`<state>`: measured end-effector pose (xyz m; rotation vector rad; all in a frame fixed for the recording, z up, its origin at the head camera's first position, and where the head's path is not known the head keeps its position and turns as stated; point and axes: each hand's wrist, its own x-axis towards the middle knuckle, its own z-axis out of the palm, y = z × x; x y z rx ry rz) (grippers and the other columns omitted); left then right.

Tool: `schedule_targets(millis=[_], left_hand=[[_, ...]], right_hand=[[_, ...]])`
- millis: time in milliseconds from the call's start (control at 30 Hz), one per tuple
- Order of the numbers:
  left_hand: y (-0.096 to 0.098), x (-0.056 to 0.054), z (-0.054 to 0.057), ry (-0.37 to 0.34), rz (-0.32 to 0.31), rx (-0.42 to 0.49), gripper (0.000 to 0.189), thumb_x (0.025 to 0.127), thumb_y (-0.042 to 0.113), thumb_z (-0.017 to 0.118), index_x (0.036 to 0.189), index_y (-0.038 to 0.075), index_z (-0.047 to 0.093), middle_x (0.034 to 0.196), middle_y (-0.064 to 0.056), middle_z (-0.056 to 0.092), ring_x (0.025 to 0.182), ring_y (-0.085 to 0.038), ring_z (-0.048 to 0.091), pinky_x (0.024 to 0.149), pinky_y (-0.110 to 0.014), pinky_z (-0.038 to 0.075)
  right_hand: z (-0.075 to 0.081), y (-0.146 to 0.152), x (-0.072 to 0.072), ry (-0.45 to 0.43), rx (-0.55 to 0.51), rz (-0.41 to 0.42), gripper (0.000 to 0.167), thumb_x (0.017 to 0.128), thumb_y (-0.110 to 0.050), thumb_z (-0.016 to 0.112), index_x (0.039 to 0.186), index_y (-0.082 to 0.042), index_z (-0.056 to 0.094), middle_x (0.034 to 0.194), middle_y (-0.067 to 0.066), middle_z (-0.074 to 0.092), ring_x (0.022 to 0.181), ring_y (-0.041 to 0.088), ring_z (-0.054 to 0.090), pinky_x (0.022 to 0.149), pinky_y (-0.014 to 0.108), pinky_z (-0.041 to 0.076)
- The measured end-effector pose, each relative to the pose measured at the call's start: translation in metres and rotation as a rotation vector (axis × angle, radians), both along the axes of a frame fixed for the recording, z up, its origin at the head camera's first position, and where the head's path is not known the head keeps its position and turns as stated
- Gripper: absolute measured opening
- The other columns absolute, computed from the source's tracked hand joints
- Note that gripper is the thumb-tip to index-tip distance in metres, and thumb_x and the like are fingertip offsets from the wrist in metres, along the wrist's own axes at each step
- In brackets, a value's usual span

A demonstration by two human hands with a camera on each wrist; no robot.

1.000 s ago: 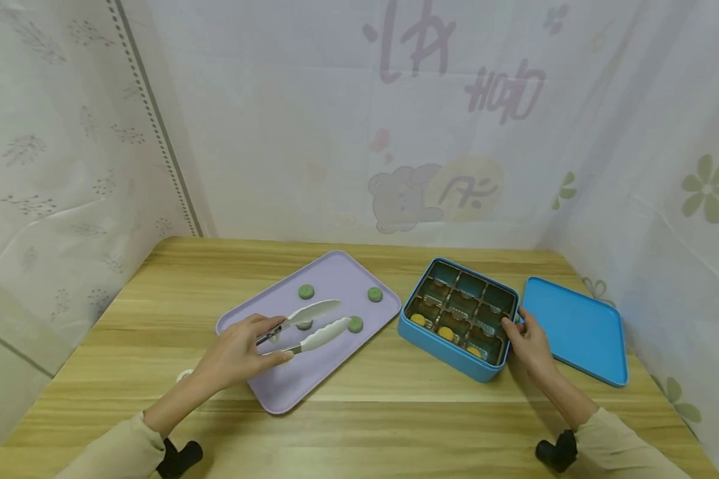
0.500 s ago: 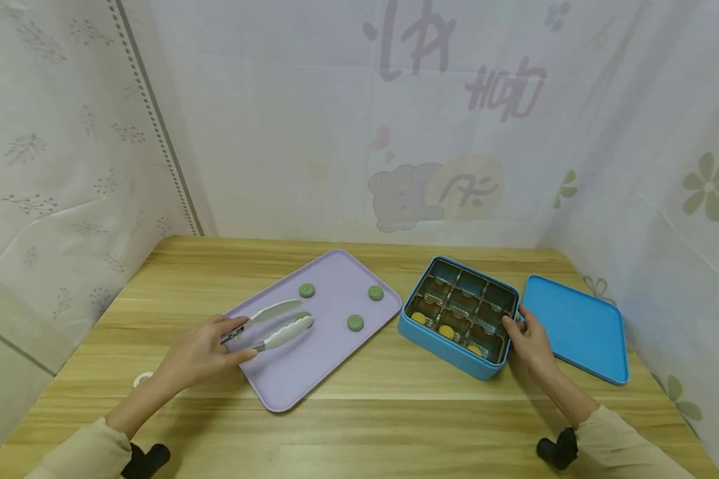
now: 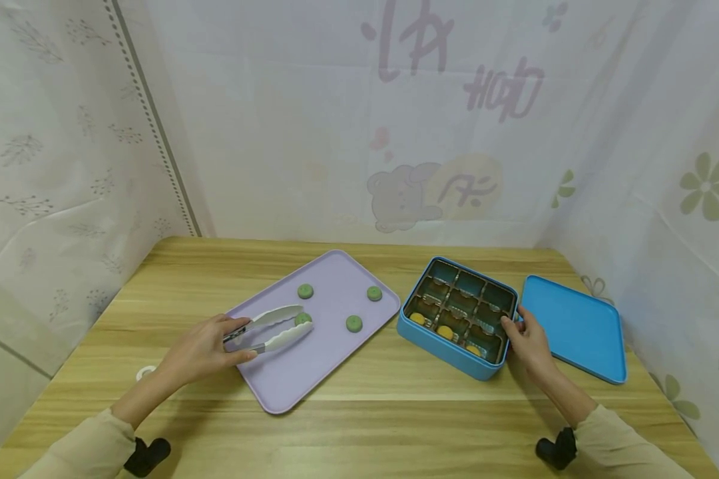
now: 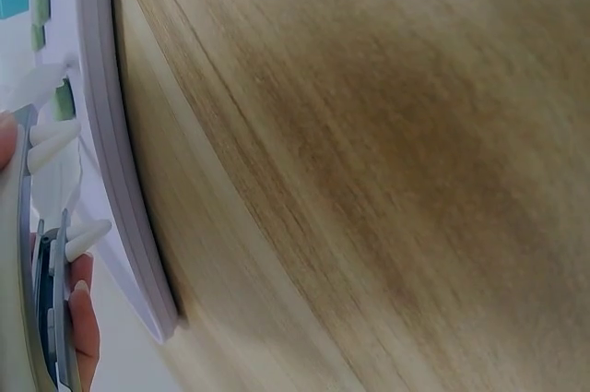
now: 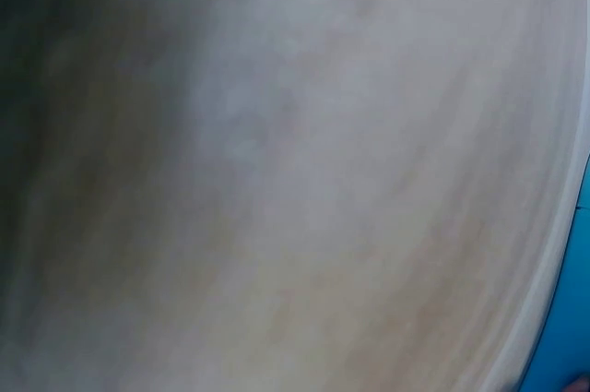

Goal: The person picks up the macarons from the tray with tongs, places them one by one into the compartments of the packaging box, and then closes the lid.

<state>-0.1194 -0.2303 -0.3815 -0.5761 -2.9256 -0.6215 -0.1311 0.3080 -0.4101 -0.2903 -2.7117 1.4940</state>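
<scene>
My left hand [image 3: 200, 352] holds a pair of tongs [image 3: 285, 338] with white scalloped tips over the lilac tray [image 3: 290, 386]. The spread tips stand on either side of a round green cookie-like piece [image 3: 302, 319]; whether they touch it I cannot tell. In the left wrist view, the tongs [image 4: 55, 166] reach over the tray's rim [image 4: 103, 88]. My right hand [image 3: 530, 346] grips the right side of a blue box [image 3: 446, 356], thumb at its rim. Inside is a divided insert, with round yellow pieces [image 3: 445, 332] in the front row of compartments.
Several other green pieces [image 3: 354, 324] lie apart on the tray. A flat blue lid [image 3: 575, 326] rests right of the box. Behind my left wrist a small white ring [image 3: 145, 372] is partly hidden. The wooden table [image 3: 359, 432] meets patterned curtains at the back and sides.
My left hand has moved left with the tongs, drawing back from the right-hand pieces until the tips straddle one green piece. The right hand and the box have stayed put.
</scene>
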Motion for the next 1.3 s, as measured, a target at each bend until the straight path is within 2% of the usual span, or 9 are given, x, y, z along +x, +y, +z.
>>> schedule_targets(millis=[300,533,667,867,1000,1100,1300], left_hand=[[0.001,-0.002,-0.001,0.001,-0.012,-0.001,0.058,0.072,0.035,0.079,0.115,-0.003,0.065,0.11,-0.028,0.062,0.088,-0.032,0.062,0.071,-0.047,0.049],[0.002,-0.002,-0.003,-0.003,-0.005,-0.004,0.056,0.073,0.033,0.079,0.114,-0.002,0.066,0.108,-0.025,0.064,0.075,-0.018,0.054,0.062,-0.035,0.044],[0.002,-0.002,-0.004,0.002,-0.004,0.009,0.055,0.072,0.033,0.079,0.114,-0.002,0.066,0.108,-0.024,0.064,0.074,-0.017,0.052,0.06,-0.031,0.041],[0.003,-0.001,-0.003,0.016,0.005,0.009,0.054,0.072,0.032,0.08,0.113,-0.001,0.067,0.106,-0.022,0.066,0.074,-0.017,0.053,0.062,-0.033,0.043],[0.005,-0.002,-0.001,-0.02,0.015,0.03,0.057,0.074,0.035,0.078,0.116,0.0,0.065,0.104,-0.018,0.066,0.066,-0.012,0.046,0.056,-0.028,0.038],[0.008,-0.004,0.001,-0.047,0.015,0.063,0.059,0.075,0.037,0.077,0.119,0.0,0.064,0.096,-0.012,0.065,0.059,-0.009,0.038,0.05,-0.025,0.031],[0.021,-0.013,0.01,-0.049,-0.007,0.081,0.058,0.076,0.036,0.076,0.12,0.001,0.063,0.096,-0.012,0.065,0.066,-0.012,0.044,0.053,-0.024,0.033]], right_hand=[[-0.001,0.0,0.001,0.005,0.0,0.001,0.069,0.101,-0.031,0.041,0.148,0.006,0.007,0.093,0.009,0.049,0.068,0.001,0.048,0.063,0.025,0.048],[-0.001,0.001,0.0,0.013,-0.004,0.003,0.069,0.101,-0.031,0.041,0.148,0.006,0.008,0.09,0.006,0.047,0.066,0.002,0.048,0.062,0.025,0.048],[-0.001,0.001,0.0,0.015,-0.018,0.006,0.069,0.101,-0.031,0.041,0.148,0.005,0.008,0.09,0.006,0.048,0.067,0.001,0.048,0.062,0.025,0.049],[-0.001,0.001,-0.001,0.012,-0.029,0.004,0.069,0.101,-0.031,0.041,0.149,0.005,0.008,0.09,0.006,0.048,0.069,0.0,0.048,0.063,0.024,0.049],[-0.002,0.001,-0.001,0.02,-0.008,0.009,0.069,0.1,-0.031,0.041,0.148,0.006,0.008,0.087,0.004,0.046,0.066,0.002,0.045,0.061,0.023,0.046],[-0.002,0.001,0.0,0.029,0.006,0.014,0.069,0.1,-0.031,0.042,0.148,0.006,0.009,0.086,0.004,0.046,0.065,0.003,0.044,0.059,0.023,0.044],[0.0,0.001,0.0,0.029,-0.017,0.013,0.068,0.1,-0.031,0.042,0.148,0.006,0.01,0.085,0.003,0.045,0.064,0.004,0.043,0.058,0.024,0.044]])
